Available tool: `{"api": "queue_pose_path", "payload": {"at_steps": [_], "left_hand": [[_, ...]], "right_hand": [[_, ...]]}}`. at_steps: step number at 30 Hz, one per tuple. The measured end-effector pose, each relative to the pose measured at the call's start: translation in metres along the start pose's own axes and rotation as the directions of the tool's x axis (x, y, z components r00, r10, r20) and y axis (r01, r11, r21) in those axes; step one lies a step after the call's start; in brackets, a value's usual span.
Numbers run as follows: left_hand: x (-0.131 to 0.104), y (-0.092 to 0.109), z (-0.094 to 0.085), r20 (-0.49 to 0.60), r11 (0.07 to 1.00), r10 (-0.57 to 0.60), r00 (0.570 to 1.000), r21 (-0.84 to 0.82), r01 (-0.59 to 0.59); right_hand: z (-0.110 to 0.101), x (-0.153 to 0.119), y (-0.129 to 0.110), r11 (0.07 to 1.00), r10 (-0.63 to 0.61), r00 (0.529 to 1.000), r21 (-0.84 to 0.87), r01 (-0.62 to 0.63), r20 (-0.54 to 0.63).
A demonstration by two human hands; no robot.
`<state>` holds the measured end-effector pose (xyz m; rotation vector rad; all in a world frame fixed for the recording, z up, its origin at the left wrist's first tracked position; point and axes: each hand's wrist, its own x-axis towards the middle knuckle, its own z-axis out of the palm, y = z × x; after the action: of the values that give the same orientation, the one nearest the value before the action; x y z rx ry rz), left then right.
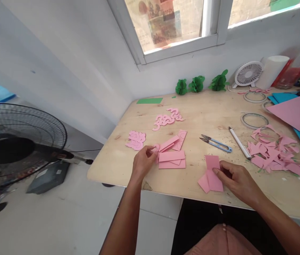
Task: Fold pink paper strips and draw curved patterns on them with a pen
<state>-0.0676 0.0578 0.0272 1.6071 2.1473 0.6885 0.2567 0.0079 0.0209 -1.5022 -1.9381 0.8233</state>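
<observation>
My left hand [143,161] pinches a small pink paper cutout [155,148] at the left end of some folded pink paper strips [172,156]. My right hand [239,179] grips a creased pink paper piece [214,175] between thumb and fingers, near the table's front edge. Under its left side a smaller pink scrap [204,183] sticks out. Curved pink cutouts lie in one stack [136,140] left of my left hand and in a loose group [166,119] farther back. Blue thread snips [216,143] rest on the wood between the strips and a white pen [240,143].
Pink offcuts [280,152] pile up at the right, beside tape rolls [254,120] and pink and blue sheets [299,113]. Green paper shapes [197,84] and a small white fan [249,74] stand along the wall. A large black fan [14,145] is left of the table.
</observation>
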Motion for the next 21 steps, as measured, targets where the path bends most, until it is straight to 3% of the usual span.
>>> {"api": "queue_pose_path", "payload": {"at_steps": [7, 13, 18, 21], "left_hand": [[-0.001, 0.007, 0.003, 0.005, 0.985, -0.038, 0.999, 0.171, 0.036], [-0.003, 0.004, 0.002, 0.022, 0.978, -0.035, 0.999, 0.208, 0.03], [0.017, -0.004, -0.001, 0.07, 0.979, -0.011, 0.997, 0.204, -0.003], [0.034, -0.004, -0.005, 0.168, 0.973, 0.061, 0.984, 0.208, -0.096]], "right_hand": [[0.001, 0.0, 0.001, 1.0, -0.004, 1.0, -0.001, 0.004, -0.006], [0.002, -0.001, 0.003, 1.0, -0.012, 1.0, 0.005, 0.012, 0.0], [0.001, -0.001, 0.003, 1.0, -0.02, 1.0, 0.0, 0.02, -0.006], [0.001, -0.001, 0.003, 1.0, -0.02, 1.0, 0.006, 0.02, -0.005]]}}
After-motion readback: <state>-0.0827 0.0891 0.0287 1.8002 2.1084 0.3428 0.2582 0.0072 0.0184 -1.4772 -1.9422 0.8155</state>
